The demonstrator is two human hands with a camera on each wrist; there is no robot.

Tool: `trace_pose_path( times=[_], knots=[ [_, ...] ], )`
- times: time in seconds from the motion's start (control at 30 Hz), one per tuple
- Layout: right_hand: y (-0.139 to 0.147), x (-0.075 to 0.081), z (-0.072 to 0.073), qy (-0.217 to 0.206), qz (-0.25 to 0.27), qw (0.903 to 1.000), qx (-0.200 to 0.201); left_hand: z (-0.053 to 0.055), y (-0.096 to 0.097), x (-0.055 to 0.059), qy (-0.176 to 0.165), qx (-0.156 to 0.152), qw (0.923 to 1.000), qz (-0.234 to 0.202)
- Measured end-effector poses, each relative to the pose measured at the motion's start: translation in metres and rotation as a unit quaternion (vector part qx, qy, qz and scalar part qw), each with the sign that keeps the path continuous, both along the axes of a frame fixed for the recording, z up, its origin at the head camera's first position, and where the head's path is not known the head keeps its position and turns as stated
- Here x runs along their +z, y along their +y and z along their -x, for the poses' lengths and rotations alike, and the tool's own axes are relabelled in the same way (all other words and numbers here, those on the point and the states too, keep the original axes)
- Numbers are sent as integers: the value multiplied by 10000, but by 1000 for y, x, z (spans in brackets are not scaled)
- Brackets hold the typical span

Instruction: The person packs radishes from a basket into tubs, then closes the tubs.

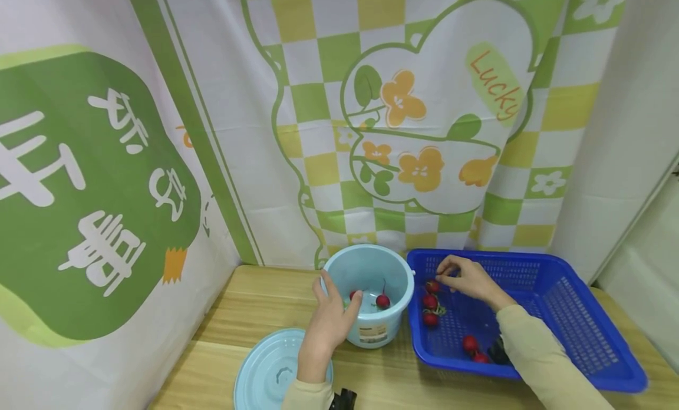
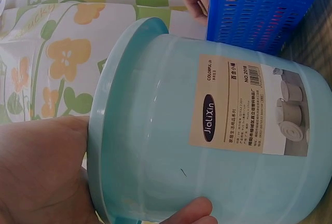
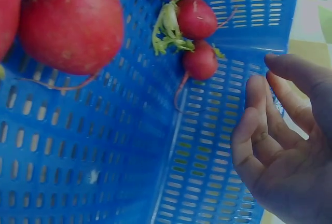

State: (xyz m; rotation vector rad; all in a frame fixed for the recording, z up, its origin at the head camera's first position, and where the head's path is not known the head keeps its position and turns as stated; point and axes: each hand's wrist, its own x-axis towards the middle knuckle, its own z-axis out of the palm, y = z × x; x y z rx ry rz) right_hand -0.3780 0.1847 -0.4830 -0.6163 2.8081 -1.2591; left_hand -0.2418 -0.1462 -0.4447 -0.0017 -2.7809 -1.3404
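Head: left hand (image 1: 330, 320) at bucket rim (image 1: 383, 319)

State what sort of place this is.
Probably a small indoor work corner: printed cloth hangs behind a table holding a bucket and a basket with radishes.

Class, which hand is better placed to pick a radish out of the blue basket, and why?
Right, I'd judge. The right hand is over the blue basket, close to a row of red radishes, and appears to hold nothing. The left hand holds the light-blue bucket by its rim.
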Motion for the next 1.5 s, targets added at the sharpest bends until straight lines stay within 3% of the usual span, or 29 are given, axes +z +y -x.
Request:
trace_pose_path(
  times=[0.63, 1.2, 1.5],
  knots=[
    [-4, -15, 7, -380, -346, 9983, -292, 2, 0, 1, 50, 70, 10000, 32],
    [-7, -15, 2, -565, -501, 9971, -16, 1, 0, 0, 51, 53, 10000, -36],
    [-8, -16, 0, -783, -457, 9958, -92, 0, 0, 0, 47, 4, 10000, -15]
  ],
)
